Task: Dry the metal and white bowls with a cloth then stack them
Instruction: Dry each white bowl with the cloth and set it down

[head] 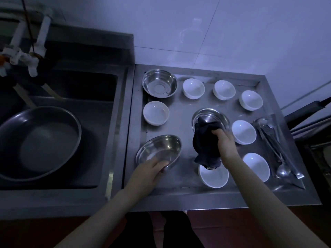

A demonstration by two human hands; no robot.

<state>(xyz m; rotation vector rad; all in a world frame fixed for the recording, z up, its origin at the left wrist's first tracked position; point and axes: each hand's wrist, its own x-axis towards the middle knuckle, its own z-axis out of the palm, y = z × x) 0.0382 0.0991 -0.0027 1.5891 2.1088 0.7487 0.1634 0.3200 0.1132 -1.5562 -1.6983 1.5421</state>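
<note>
1. Seen from the head camera, looking down, a steel draining tray (179,187) sits right of a dark sink (71,133) that holds a large pan (35,144). Everything below is placed relative to this tray.
2. Toward the tray's near left corner, the left hand (148,171) pinches the near rim of a shallow metal bowl (159,151), which sits tilted.
3. At the tray's middle, the right hand (223,140) is closed around a dark cloth (206,144), its upper end pressed into a second metal bowl (211,119); the loose end hangs over a white bowl (214,176) at the near edge.
4. A third metal bowl (159,83), deeper, stands in the tray's far left corner.
5. Six more white bowls are scattered singly: one at the left side (155,113), three along the far edge, two on the right. Nothing is stacked yet.
6. Ladles and tongs (275,144) lie along the tray's right side.
7. Risks, as a judgement: the tilted bowl, held only at its rim and likely wet, could slip and clatter; the dangling cloth could drag across the white bowl beneath it; dim light makes missed damp spots easy.
</note>
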